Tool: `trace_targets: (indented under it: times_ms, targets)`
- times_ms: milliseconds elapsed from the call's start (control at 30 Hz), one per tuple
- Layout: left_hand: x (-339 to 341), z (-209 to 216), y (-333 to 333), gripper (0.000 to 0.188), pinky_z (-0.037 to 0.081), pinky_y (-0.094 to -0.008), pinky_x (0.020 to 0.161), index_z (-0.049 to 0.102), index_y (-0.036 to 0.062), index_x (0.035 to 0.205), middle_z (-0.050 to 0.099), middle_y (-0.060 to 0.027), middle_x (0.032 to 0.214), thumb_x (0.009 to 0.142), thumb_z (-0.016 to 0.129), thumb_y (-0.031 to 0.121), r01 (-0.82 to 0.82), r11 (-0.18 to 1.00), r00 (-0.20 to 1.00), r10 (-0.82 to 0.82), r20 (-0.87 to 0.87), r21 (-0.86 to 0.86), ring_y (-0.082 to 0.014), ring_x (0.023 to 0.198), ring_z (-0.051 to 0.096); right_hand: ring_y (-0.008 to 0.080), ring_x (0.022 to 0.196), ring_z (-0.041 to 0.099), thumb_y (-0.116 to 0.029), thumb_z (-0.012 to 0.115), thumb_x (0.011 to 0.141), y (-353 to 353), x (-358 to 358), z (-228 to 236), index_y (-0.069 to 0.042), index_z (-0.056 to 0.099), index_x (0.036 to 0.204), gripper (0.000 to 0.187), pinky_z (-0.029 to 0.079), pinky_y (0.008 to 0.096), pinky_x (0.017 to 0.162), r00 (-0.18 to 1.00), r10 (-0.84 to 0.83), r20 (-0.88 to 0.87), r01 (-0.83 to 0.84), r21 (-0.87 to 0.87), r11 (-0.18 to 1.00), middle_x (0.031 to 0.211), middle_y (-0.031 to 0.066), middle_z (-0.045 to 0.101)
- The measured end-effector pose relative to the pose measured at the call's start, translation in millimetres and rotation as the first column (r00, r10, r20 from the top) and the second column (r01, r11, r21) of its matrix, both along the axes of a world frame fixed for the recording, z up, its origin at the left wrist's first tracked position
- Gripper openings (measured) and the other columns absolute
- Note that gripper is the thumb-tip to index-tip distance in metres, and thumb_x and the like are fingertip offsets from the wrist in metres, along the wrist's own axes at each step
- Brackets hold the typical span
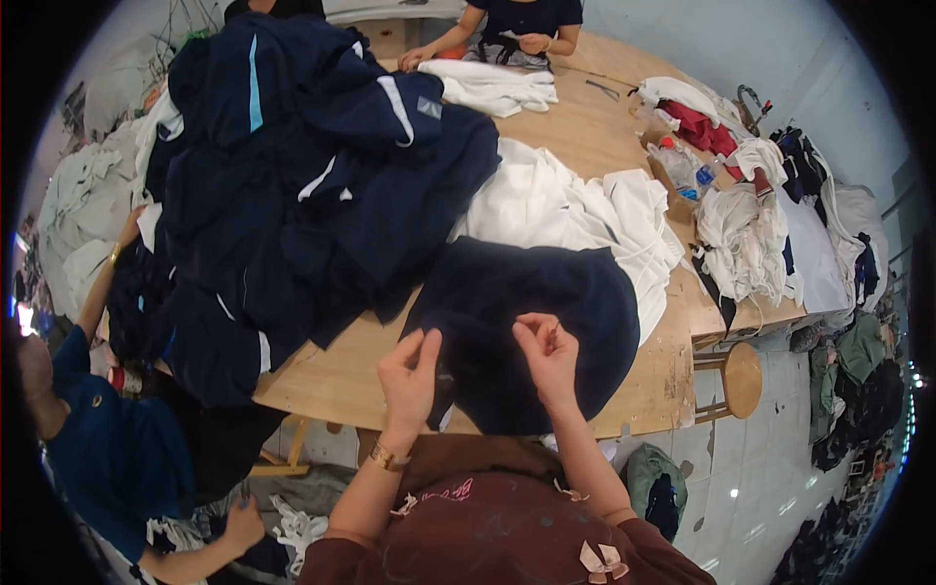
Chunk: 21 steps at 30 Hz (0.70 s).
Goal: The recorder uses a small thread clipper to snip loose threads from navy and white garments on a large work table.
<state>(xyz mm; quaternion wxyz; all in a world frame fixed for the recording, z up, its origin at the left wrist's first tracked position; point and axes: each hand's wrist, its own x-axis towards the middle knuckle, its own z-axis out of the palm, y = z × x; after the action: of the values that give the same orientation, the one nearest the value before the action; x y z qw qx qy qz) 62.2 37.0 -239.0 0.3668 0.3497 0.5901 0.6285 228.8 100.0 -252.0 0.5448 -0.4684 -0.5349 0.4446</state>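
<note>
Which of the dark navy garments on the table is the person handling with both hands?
The plain navy garment at the table's near edge, pinched by left hand and right hand; the striped navy pile lies untouched.

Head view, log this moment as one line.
left hand: pinching dark navy garment | right hand: pinching same garment | garment on wooden table | navy pile left
</note>
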Motion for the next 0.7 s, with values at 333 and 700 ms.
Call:
trace_targets:
  times_ms: [333, 700]
  targets:
    - [4, 0, -9, 0.019, 0.051, -0.0254, 0.076, 0.052, 0.0048, 0.109, 0.061, -0.0058, 0.101, 0.09, 0.051, 0.008, 0.277, 0.956, 0.517, -0.231, 0.824, 0.095, -0.0127, 0.09, 0.061, 0.0008, 0.046, 0.04, -0.012, 0.067, 0.083, -15, 8, 23, -0.008, 0.042, 0.062, 0.033, 0.029, 0.017, 0.043, 0.978, 0.154, -0.14, -0.191, -0.305, 0.933, 0.06, -0.0033, 0.05]
    - [-59, 18, 22, 0.045, 0.045, -0.0264, 0.087, 0.041, 0.0009, 0.13, 0.056, -0.0096, 0.115, 0.088, 0.056, 0.01, -0.017, 0.99, 0.909, -0.043, 0.415, 0.139, -0.0146, 0.104, 0.054, -0.0015, 0.048, 0.031, -0.008, 0.063, 0.084, -12, 19, 33, -0.003, 0.058, 0.082, 0.008, 0.021, 0.0158, 0.044, 0.988, 0.074, -0.135, -0.102, -0.211, 0.972, 0.058, -0.01, 0.04]
